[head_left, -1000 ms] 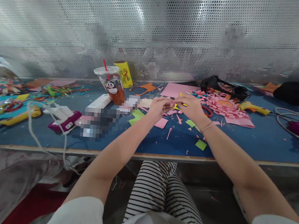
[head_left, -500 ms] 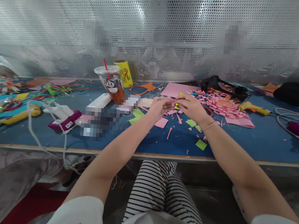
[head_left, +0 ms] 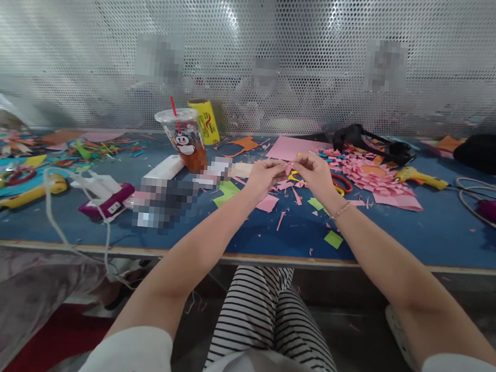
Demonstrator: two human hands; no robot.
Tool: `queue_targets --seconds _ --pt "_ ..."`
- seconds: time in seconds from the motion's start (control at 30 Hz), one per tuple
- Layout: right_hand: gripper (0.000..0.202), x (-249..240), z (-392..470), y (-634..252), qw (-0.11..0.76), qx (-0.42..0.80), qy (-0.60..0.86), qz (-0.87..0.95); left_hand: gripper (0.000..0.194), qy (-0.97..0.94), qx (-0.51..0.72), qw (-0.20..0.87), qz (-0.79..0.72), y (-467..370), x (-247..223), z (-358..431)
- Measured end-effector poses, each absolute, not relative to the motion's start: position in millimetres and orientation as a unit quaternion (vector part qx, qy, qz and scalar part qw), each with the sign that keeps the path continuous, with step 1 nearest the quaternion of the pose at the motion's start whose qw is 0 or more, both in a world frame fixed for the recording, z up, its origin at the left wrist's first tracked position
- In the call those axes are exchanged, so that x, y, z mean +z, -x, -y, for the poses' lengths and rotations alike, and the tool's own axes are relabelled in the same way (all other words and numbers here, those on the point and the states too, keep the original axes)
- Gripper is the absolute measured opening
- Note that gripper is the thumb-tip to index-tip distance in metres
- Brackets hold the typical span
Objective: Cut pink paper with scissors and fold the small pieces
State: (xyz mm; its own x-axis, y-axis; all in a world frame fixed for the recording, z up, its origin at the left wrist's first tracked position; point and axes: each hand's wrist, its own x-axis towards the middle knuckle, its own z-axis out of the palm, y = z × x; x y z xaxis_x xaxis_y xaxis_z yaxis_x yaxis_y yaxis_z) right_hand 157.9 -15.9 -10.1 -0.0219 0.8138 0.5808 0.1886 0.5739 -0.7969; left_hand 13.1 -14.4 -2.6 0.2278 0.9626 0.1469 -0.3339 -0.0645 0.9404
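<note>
Both my hands meet above the middle of the blue table. My left hand pinches a small piece of pink paper at its fingertips. From the other side, my right hand has its fingers closed on the same piece. Scissors with red and yellow handles lie partly hidden behind my right hand. Below the hands, pink paper scraps and a pink square are scattered. Green paper squares lie nearer the table edge. Right of my hands rests a fringed pink paper piece.
A drink cup with a red straw stands left, by a yellow tube. Yellow glue guns lie on both sides. A white cable hangs over the front edge. Perforated metal closes off the back.
My right hand has turned and its fingers have shifted slightly around the pink paper. More of the scissors' handles shows now. My left hand stays almost in place.
</note>
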Motion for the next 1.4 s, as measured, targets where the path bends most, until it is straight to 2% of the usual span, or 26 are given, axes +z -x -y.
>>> queue_targets --seconds 0.4,0.67,0.87,1.1,1.23,1.4 --pt "0.008 -6.4 22.2 -157.3 0.583 0.173 0.377 0.699 0.015 -0.502 0.53 0.603 -0.323 -14.7 -4.8 14.9" --pt "0.01 -9.8 16.7 -160.8 0.576 0.186 0.392 0.693 0.025 -0.513 0.534 0.587 -0.328 -14.2 -4.1 13.9" --pt "0.012 -8.8 13.8 -165.0 0.546 0.201 0.375 0.721 0.022 -0.585 0.509 0.531 -0.342 -13.2 -4.7 13.1" --pt "0.017 -0.7 22.5 -171.2 0.499 0.075 0.337 0.795 0.021 -0.601 0.557 0.465 -0.335 -10.6 -3.0 10.8" --pt "0.021 -3.2 22.8 -171.9 0.476 -0.036 0.315 0.82 0.02 -0.535 0.598 0.51 -0.311 -10.3 -5.3 8.7" --pt "0.015 -9.1 17.0 -168.5 0.492 -0.06 0.31 0.811 0.022 -0.499 0.603 0.556 -0.279 -14.8 -6.9 10.2"
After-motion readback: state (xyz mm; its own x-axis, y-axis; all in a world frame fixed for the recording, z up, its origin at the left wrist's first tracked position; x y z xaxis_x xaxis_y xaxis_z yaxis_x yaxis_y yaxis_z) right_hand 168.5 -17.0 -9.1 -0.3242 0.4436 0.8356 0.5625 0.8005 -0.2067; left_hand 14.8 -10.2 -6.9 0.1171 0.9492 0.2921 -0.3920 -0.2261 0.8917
